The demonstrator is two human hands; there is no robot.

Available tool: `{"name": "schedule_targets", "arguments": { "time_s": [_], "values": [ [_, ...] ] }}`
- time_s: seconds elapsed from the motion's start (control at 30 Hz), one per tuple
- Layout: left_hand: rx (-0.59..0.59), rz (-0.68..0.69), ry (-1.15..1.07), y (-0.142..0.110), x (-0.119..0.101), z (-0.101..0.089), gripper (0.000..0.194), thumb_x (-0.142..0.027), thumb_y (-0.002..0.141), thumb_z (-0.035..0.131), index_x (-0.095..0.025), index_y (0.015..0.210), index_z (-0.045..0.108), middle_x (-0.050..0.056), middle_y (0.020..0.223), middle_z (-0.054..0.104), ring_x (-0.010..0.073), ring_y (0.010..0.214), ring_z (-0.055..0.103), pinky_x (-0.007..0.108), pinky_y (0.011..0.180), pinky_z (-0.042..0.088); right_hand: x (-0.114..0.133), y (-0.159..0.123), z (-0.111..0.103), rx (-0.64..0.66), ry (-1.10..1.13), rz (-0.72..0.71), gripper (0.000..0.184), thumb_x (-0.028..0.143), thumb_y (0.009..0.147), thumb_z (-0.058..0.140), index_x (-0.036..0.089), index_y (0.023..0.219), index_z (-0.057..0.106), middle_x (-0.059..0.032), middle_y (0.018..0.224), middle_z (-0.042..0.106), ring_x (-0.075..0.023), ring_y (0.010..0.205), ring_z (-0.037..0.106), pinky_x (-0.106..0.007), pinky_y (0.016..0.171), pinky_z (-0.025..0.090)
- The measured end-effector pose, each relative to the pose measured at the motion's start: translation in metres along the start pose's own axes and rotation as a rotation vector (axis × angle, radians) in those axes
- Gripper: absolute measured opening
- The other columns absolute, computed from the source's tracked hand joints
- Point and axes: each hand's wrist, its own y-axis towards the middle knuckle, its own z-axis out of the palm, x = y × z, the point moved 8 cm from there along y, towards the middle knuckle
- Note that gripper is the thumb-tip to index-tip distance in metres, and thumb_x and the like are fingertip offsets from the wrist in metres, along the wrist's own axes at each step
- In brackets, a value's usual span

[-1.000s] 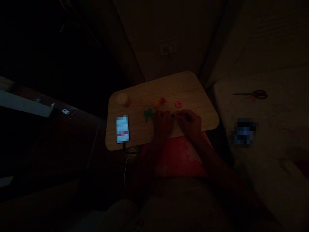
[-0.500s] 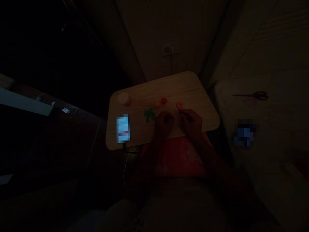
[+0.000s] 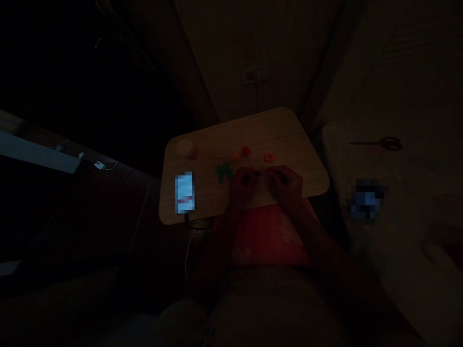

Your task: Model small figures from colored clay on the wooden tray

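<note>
1. Over the near side of the table (image 3: 210,193), my left hand (image 3: 243,187) and right hand (image 3: 288,184) sit close together, fingers curled and tips nearly meeting; a dark sliver (image 3: 256,173) seems to show at the left fingertips, but in this gloom I can't tell whether either hand grips anything

2. Just beside my left knuckles is the green piece (image 3: 224,172); a sideways swing of that hand could shove it or, if it's soft, squash it

3. Farther in, the orange ball (image 3: 236,156) and red ball (image 3: 245,151) lie next to each other; being round, they could roll away if I jog the table

4. Just beyond my right fingers lies the pink ring (image 3: 269,157); a careless forward reach could drag or bend it

5. From the lit screen (image 3: 184,193) a cable (image 3: 186,220) hangs over the edge; a snagged left forearm could tug both down

6. Poor light is the wider hazard: anything small that slips could drop past the near edge onto the red patterned surface (image 3: 264,236) and be hard to find
</note>
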Motion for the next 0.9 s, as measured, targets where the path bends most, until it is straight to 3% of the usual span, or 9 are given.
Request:
{"name": "schedule_targets", "arguments": {
  "time_s": [0.17,0.33,0.5,0.73,0.9],
  "values": [
    [-0.036,-0.060,-0.024,0.001,0.003,-0.003,0.012,-0.019,0.086,0.068,-0.019,0.098,0.070,0.006,0.098,0.076,0.0182,0.093,0.069,0.030,0.087,0.054,0.006,0.001,-0.001,-0.006,-0.012,-0.067,0.017,0.029,0.093,0.062,0.023,0.095,0.078,-0.0061,0.093,0.077,-0.0215,0.087,0.071,-0.035,0.079,0.056],
    [0.030,-0.003,-0.053,0.003,0.002,0.000,0.023,-0.019,0.091,0.059,-0.020,0.110,0.073,0.008,0.111,0.076,0.0194,0.103,0.069,0.033,0.096,0.053,0.001,-0.001,0.001,0.016,0.014,-0.058,0.027,0.028,0.096,0.055,0.025,0.111,0.077,-0.0066,0.102,0.078,-0.0210,0.088,0.072,-0.036,0.082,0.058],
    [0.011,-0.020,-0.050,0.003,0.003,-0.002,0.017,-0.021,0.091,0.062,-0.020,0.102,0.074,0.007,0.105,0.076,0.0194,0.101,0.070,0.033,0.095,0.053,-0.006,-0.002,0.001,0.003,0.024,0.006,0.022,0.027,0.094,0.057,0.023,0.101,0.078,-0.0059,0.093,0.078,-0.0203,0.081,0.072,-0.034,0.076,0.058],
    [-0.022,-0.005,-0.014,0.002,-0.001,-0.006,0.013,-0.016,0.082,0.070,-0.020,0.094,0.073,0.004,0.098,0.075,0.0180,0.095,0.069,0.029,0.089,0.053,0.000,0.001,-0.001,-0.007,0.018,-0.033,0.008,0.028,0.083,0.074,0.022,0.087,0.077,-0.0052,0.089,0.076,-0.0215,0.082,0.071,-0.034,0.075,0.058],
    [-0.039,-0.032,-0.019,0.002,-0.001,-0.008,0.014,-0.013,0.081,0.069,-0.020,0.093,0.072,0.004,0.096,0.076,0.0179,0.091,0.069,0.029,0.086,0.054,0.001,0.000,0.000,0.011,0.068,-0.015,0.012,0.029,0.087,0.071,0.024,0.093,0.080,-0.0055,0.096,0.079,-0.0215,0.088,0.073,-0.035,0.081,0.059]
  ]
}}
